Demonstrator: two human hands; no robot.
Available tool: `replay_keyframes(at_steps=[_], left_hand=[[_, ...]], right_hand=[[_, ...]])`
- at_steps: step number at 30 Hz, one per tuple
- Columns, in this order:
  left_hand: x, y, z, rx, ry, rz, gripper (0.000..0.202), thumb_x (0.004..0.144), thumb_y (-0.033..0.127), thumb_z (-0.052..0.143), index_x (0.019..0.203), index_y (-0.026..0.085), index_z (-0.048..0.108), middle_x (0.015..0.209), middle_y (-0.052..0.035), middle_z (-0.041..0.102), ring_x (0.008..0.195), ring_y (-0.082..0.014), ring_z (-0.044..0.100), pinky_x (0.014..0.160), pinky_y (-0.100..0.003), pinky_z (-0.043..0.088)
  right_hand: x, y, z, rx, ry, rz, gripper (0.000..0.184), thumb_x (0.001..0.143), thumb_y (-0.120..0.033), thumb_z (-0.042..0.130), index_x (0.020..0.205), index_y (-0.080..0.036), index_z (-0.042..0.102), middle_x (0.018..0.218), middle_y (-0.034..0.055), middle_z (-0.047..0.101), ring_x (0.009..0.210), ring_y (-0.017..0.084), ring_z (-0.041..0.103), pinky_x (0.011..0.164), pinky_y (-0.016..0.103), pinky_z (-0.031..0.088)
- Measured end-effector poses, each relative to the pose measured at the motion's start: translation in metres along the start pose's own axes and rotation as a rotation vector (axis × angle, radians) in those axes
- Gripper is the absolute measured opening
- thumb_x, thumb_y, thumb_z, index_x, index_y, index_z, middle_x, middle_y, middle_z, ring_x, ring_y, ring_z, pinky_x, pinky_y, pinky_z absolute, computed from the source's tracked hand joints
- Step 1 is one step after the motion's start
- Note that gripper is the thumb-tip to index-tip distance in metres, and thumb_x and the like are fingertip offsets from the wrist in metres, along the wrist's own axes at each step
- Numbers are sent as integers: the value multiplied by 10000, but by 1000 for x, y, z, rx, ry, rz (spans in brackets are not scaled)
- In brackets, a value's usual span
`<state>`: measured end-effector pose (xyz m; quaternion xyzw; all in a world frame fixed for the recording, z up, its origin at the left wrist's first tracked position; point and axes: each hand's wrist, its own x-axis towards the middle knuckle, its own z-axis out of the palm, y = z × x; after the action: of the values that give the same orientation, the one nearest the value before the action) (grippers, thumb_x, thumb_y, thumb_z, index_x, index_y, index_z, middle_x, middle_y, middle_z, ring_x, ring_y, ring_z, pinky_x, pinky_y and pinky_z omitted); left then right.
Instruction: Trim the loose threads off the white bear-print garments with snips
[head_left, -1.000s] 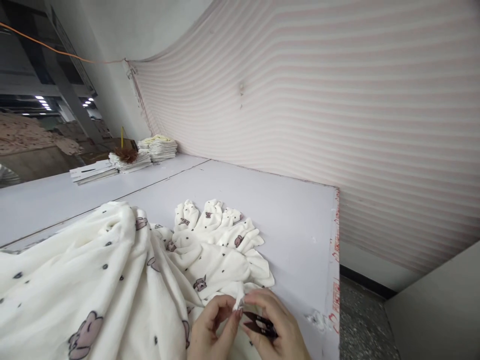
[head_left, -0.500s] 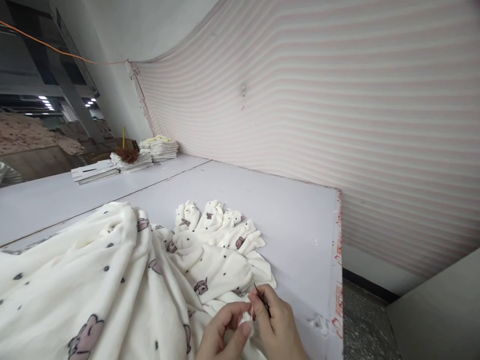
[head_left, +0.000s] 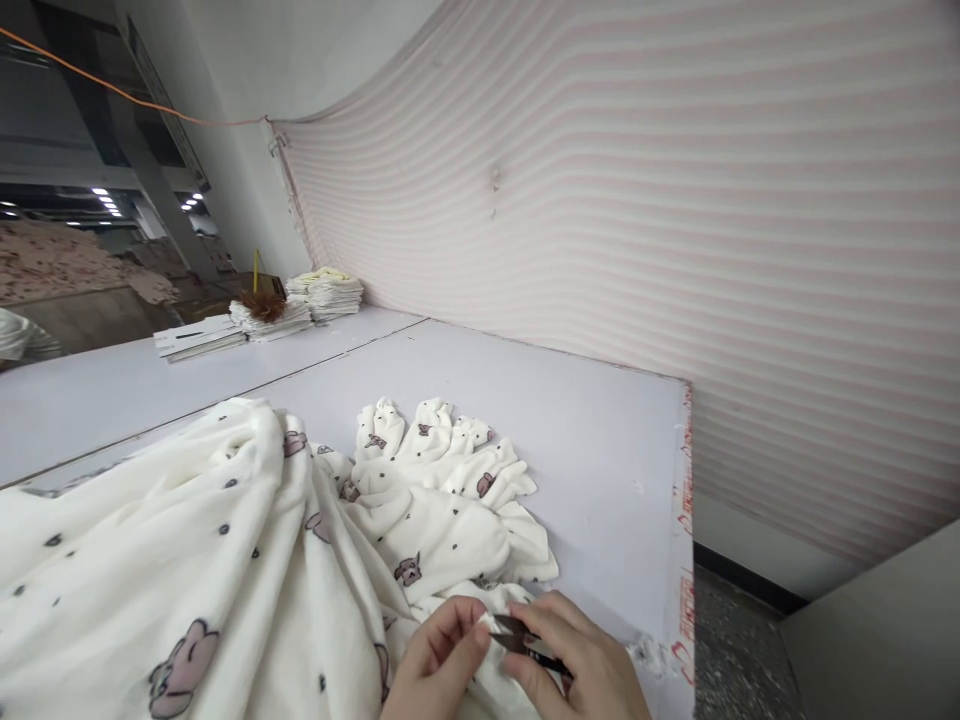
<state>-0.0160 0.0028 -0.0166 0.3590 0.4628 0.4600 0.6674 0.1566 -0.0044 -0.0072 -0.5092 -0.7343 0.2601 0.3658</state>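
Note:
White fleecy fabric [head_left: 247, 560] printed with pinkish-brown animals and small dark marks lies heaped across the front left of the table. Several gathered ends of it [head_left: 450, 490] fan out toward the middle. My left hand [head_left: 442, 655] pinches a small edge of this fabric between thumb and fingers at the bottom centre. In my right hand [head_left: 574, 655] is a pair of black thread snips [head_left: 529, 645]. Their blades point left and meet the pinched edge at my left fingertips. Whether the blades touch the cloth or only a thread is too small to tell.
The pale table [head_left: 600, 440] ends on the right at an edge with red-printed tape [head_left: 685, 600]. Lint [head_left: 649, 655] lies near that edge. Folded white stacks [head_left: 326, 295] stand at the back left. A striped pink-and-white cloth [head_left: 600, 200] hangs behind.
My right hand has turned, bringing the snips from pointing up within the fist to pointing left at the pinched fabric. My left hand keeps its pinch. The view has shifted slightly.

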Motion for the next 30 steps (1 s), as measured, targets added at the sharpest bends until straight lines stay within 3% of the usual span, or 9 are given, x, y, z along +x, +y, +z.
replay_keyframes(at_steps=[9, 14, 19, 25, 28, 30], left_hand=[[7, -15, -7, -157, -101, -5, 410, 616, 494, 825, 769, 169, 626, 660, 41, 543, 615, -93, 454, 634, -211, 323], [9, -22, -9, -126, -120, 9, 419, 649, 534, 790, 794, 195, 592, 666, 54, 504, 614, -89, 425, 613, -209, 316], [9, -23, -9, -81, -110, 48, 428, 659, 550, 774, 791, 192, 580, 679, 52, 485, 643, -98, 435, 633, -210, 326], [4, -11, -7, 11, -179, 28, 401, 718, 544, 730, 827, 189, 578, 708, 40, 481, 685, -116, 445, 676, -232, 350], [5, -13, -6, 115, -185, 145, 385, 768, 536, 679, 875, 191, 547, 735, 28, 488, 711, -132, 461, 699, -246, 374], [5, -18, -7, 253, -96, 291, 304, 783, 441, 681, 844, 202, 503, 725, 31, 486, 693, -137, 463, 682, -248, 385]], right_hand=[[13, -3, -2, 187, -92, 64, 127, 815, -331, 651, 848, -259, 750, 758, 9, 662, 730, 179, 655, 629, 217, 476], [18, -3, 0, 414, -178, 124, 208, 819, -369, 653, 741, -207, 756, 688, 5, 643, 676, 165, 604, 615, 227, 461], [17, 1, 4, 375, -122, 106, 193, 797, -348, 667, 707, -197, 746, 673, 1, 606, 670, 162, 577, 612, 234, 432], [13, 14, 14, 753, -155, 362, 333, 751, -493, 706, 754, -162, 741, 631, -6, 600, 627, 139, 540, 608, 230, 422], [15, 9, 15, 800, -91, 393, 364, 691, -486, 767, 847, -167, 685, 722, -11, 592, 702, 148, 536, 670, 239, 431], [16, 4, 13, 787, -89, 370, 340, 710, -473, 756, 795, -171, 625, 710, -28, 539, 701, 138, 501, 656, 222, 414]])
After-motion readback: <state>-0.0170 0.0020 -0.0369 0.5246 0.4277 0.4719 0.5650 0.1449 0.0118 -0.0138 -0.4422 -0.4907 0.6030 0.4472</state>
